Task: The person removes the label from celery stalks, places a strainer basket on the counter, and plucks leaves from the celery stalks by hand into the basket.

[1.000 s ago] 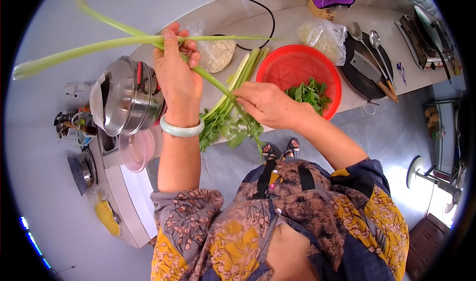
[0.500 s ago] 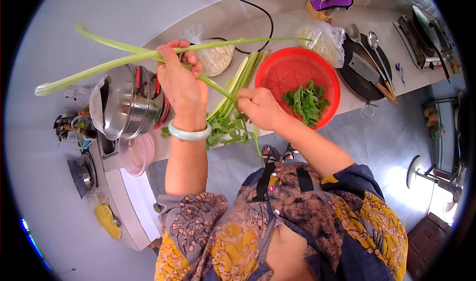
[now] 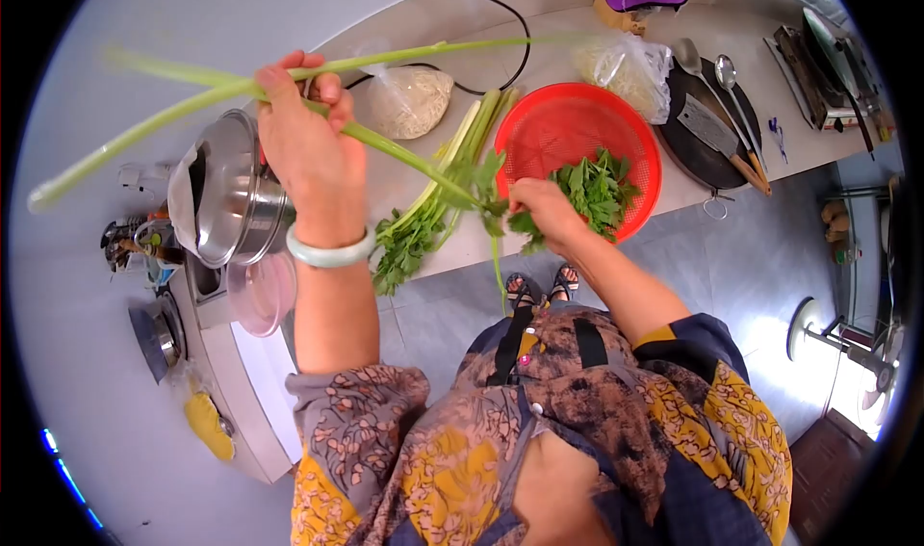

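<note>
My left hand (image 3: 310, 146), with a pale bangle at its wrist, is closed around long green celery stalks (image 3: 168, 117) that cross in its grip. One stalk slants down toward my right hand and ends in leaves. My right hand (image 3: 547, 209) is closed on celery leaves (image 3: 525, 226) at the near left rim of a red colander (image 3: 577, 113). Picked green leaves (image 3: 602, 195) lie inside that colander. Between my hands, a bunch of celery (image 3: 472, 146) rests on the counter, its leafy end toward me.
Behind are a bag of pale food (image 3: 414, 103) and another clear bag (image 3: 630, 74). A steel pot (image 3: 226, 195) and a pink basin (image 3: 260, 296) stand left. At right, a dark round board (image 3: 688, 151) carries a cleaver (image 3: 707, 127) and spoons.
My left hand has moved left with the stalks. My right hand has shifted right, away from the stalk, to the colander's edge with leaves in its fingers.
</note>
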`<state>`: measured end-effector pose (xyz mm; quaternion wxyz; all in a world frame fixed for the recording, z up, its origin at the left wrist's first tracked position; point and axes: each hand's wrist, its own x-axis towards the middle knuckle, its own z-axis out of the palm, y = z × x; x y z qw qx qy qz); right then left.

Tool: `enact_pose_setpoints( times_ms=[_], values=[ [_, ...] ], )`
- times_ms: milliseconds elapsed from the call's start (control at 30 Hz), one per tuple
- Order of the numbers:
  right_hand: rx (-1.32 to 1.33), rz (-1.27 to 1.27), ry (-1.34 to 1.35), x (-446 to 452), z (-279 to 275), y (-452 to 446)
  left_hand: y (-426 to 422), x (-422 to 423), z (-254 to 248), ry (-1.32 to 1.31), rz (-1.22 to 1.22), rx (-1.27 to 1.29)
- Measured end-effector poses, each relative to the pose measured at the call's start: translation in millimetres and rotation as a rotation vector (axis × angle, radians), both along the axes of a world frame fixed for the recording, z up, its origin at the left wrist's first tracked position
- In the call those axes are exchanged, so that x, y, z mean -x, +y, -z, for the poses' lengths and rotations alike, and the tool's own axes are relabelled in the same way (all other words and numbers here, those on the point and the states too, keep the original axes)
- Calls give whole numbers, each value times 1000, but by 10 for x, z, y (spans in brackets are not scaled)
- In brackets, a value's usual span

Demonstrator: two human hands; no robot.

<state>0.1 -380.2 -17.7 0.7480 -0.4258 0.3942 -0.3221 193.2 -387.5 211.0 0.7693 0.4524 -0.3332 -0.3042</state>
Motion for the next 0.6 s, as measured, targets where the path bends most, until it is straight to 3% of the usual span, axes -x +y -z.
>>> enact_pose_setpoints(
  times_ms=[133,367,400,467,600],
  values=[
    [-48,-2,-16,161,-287,-130,-7,-115,3,-28,-18,-2],
    [396,-373,-9,-106,-721,-58,-80,-178,57,-22,9,-3],
    [400,-312,-83,-227,-489,-1,-82,-189,49,-12,-2,0],
    [472,-339,59,-268,-274,45,-85,-208,40,9,-26,4],
    [610,-270,147,-186,-276,192,-70,-345,56,-3,-84,-33]
  ],
)
